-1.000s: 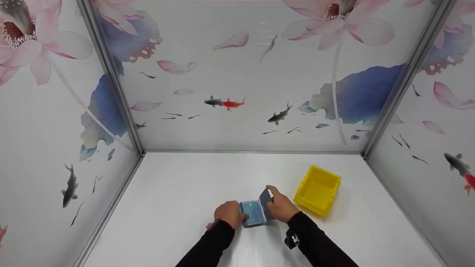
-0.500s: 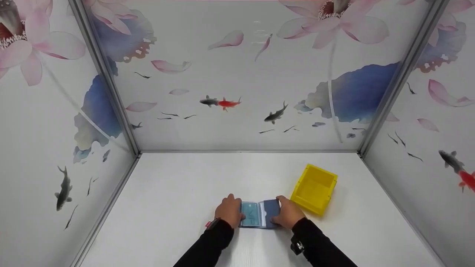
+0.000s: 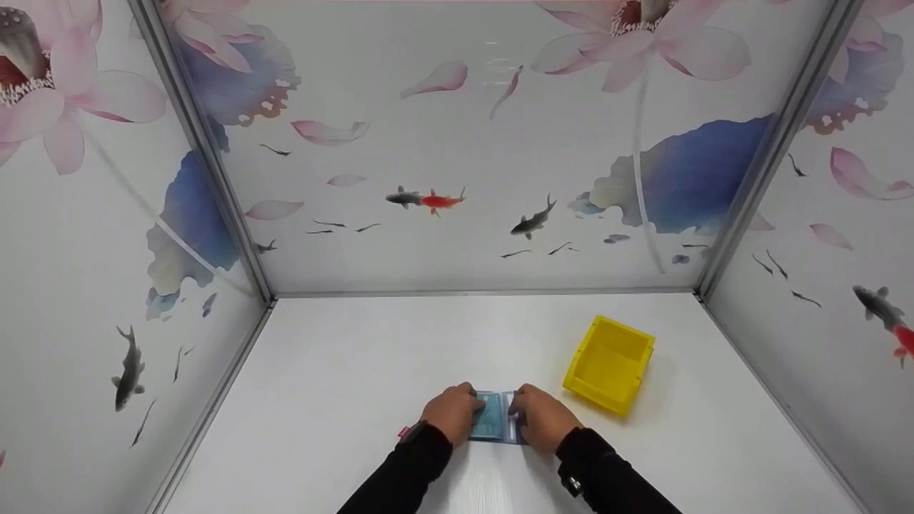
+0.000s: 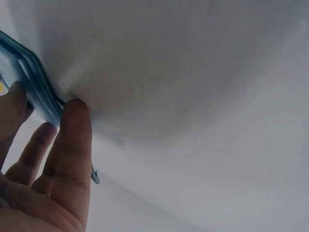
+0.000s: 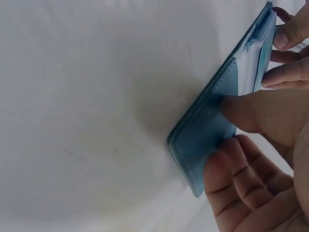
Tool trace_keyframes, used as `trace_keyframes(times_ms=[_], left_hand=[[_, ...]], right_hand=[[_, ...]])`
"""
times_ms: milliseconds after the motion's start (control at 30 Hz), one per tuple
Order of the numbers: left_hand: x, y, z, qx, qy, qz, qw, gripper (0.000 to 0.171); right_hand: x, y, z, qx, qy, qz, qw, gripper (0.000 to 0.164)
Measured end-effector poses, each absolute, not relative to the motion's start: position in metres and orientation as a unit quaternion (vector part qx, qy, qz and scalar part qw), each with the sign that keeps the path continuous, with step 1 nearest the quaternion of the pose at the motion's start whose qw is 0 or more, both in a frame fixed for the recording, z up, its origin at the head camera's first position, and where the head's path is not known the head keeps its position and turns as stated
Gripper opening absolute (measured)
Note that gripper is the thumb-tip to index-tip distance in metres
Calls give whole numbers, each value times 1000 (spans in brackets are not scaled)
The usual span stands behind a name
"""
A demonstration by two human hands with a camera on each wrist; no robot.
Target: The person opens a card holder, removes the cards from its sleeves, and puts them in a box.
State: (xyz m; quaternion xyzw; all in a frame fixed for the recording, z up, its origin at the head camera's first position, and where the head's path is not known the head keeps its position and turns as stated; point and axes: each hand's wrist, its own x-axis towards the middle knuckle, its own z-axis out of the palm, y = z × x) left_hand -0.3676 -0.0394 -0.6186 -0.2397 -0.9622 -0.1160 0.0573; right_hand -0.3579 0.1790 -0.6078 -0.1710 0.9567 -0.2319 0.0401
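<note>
- The card holder (image 3: pixel 498 420), a blue one with clear sleeves, lies open on the white counter (image 3: pixel 343 385) near its front edge, held between both hands.
- The left hand (image 3: pixel 451 412) rests on the holder's left half; in the left wrist view its fingers (image 4: pixel 72 145) lie fairly straight against the stacked sleeve edges, pressing rather than curling round them.
- The right hand (image 3: pixel 541 415) is on the right half. In the right wrist view its thumb presses on the blue cover (image 5: pixel 207 140) and the fingers (image 5: pixel 227 179) reach round its edge, so this hand looks clamped on the cover.
- A pale card (image 3: pixel 493 417) shows in the sleeve between the two hands; whether any card has been pulled free cannot be told.
- As a judgement: the holder is laid out and spread flat, which looks like the opening step done; no card lies loose on the counter, so anything to be done with the cards is still ahead.
- A yellow bin (image 3: pixel 609 364) stands just to the right of the right hand, apart from the holder, and looks to hold nothing.
- Behind, the walls (image 3: pixel 457 164) carry printed lotus flowers and fish.
</note>
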Motion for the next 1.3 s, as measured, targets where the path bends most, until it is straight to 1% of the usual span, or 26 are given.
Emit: trace_keyframes(times_ms=[100,233,367,500,800,1067,1200,1300], left_hand=[[-372,-39,-627,-239,-963,-108,65,26],[-374,-38,-630,-243,-962,-101,66,25],[-371,-38,-626,-247,-963,-89,66,23],[-367,-37,-618,-250,-962,-87,68,23],[-368,-42,-619,-251,-960,-104,63,25],[-367,-42,-615,-260,-959,-99,59,29],[-365,-43,-614,-255,-959,-107,63,24],[-364,-43,-614,-253,-959,-113,64,20]], right_hand=[[-361,183,-610,-206,945,-250,34,29],[-364,188,-614,-234,932,-274,34,49],[-368,192,-618,-226,928,-291,52,65],[-371,191,-618,-210,927,-304,69,73],[-373,185,-616,-212,923,-312,75,72],[-373,183,-615,-233,927,-289,49,75],[-373,182,-614,-231,927,-293,47,74],[-374,181,-614,-222,928,-296,54,77]])
